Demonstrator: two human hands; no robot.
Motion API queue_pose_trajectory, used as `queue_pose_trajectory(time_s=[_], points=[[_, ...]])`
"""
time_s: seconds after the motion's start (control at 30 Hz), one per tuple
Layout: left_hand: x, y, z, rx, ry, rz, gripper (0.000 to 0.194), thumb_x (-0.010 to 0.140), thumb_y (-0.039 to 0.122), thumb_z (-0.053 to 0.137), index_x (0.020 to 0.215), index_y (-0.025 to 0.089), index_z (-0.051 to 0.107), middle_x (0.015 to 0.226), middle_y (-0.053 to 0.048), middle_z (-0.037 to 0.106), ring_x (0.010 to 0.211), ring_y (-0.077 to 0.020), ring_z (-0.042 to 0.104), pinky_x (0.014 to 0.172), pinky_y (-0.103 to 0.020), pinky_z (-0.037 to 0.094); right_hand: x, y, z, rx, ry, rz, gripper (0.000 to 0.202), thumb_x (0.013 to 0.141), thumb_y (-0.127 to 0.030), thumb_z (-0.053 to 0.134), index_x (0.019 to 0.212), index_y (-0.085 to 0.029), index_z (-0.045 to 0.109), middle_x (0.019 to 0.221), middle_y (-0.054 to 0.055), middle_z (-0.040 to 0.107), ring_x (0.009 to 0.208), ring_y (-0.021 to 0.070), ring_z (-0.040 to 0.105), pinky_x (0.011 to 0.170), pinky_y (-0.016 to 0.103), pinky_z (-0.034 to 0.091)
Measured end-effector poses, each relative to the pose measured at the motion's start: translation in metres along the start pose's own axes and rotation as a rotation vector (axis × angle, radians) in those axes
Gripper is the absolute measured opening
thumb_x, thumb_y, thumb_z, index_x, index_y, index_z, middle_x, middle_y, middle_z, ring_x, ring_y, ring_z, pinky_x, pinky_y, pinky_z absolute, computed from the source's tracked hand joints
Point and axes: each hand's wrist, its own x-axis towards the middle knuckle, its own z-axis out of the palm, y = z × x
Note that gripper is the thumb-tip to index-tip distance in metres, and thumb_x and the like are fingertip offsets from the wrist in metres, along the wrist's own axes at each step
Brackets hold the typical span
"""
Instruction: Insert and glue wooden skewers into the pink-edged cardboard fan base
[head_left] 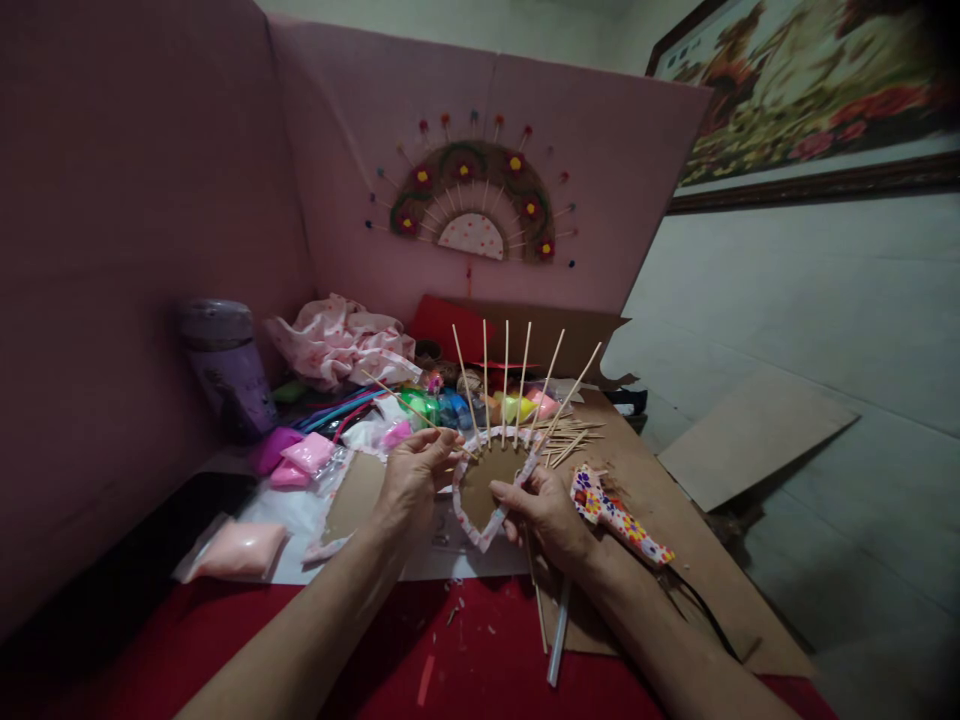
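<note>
My right hand (pixel 551 515) grips the right side of a cardboard piece (pixel 484 495) edged with pink-white fabric, thumb on its face. Several thin wooden sticks fan upward from its top edge. My left hand (pixel 420 470) pinches another wooden stick (pixel 401 402), which slants up to the left; its lower end meets the upper left edge of the cardboard. Under my left forearm lies a second fabric-edged cardboard piece (pixel 352 500). To the right of my right hand is a glue gun (pixel 622 522) with a flower pattern. A translucent glue stick (pixel 558 640) pokes out below that hand.
Loose wooden sticks (pixel 574 438) lie behind my right hand. Bags of coloured clay (pixel 304 455), crumpled fabric (pixel 341 340) and a purple bottle (pixel 229 370) stand at the back left. A decorated fan (pixel 472 185) hangs on the pink panel. Brown cardboard (pixel 705 580) covers the right side.
</note>
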Motion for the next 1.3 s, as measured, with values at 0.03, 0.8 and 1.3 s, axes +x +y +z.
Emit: queue_pose_trajectory(time_s=[0.03,0.8,1.3], points=[[0.0001,-0.0003,-0.0004,0.000,0.003,0.002,0.045,0.040,0.035,0.089,0.068,0.012,0.062,0.066,-0.001,0.066,0.051,-0.0118,0.060,0.045,-0.021,0.046,0.0000,0.0000,0.0001,-0.004,-0.002,0.003,0.029,0.070,-0.037,0.073,0.070,-0.015,0.054,0.047,-0.005,0.056,0.031,0.0060,0.047,0.031,0.015,0.034],[0.0019,-0.0044,-0.0038,0.014,0.001,-0.007,0.042,0.046,0.033,0.086,0.071,0.016,0.057,0.066,0.002,0.065,0.054,-0.0123,0.063,0.051,-0.022,0.047,-0.0022,0.0002,0.0013,-0.024,-0.006,-0.006,0.030,0.070,-0.038,0.073,0.072,-0.015,0.054,0.048,-0.005,0.056,0.032,0.0060,0.047,0.032,0.016,0.035],[0.0014,-0.0002,-0.0035,0.076,0.020,-0.002,0.049,0.042,0.042,0.086,0.067,0.016,0.054,0.062,0.000,0.065,0.045,-0.0119,0.058,0.044,-0.022,0.043,-0.0037,-0.0017,0.0037,-0.050,0.009,0.013,0.030,0.069,-0.039,0.073,0.068,-0.015,0.056,0.045,-0.004,0.055,0.032,0.0060,0.045,0.033,0.016,0.033]])
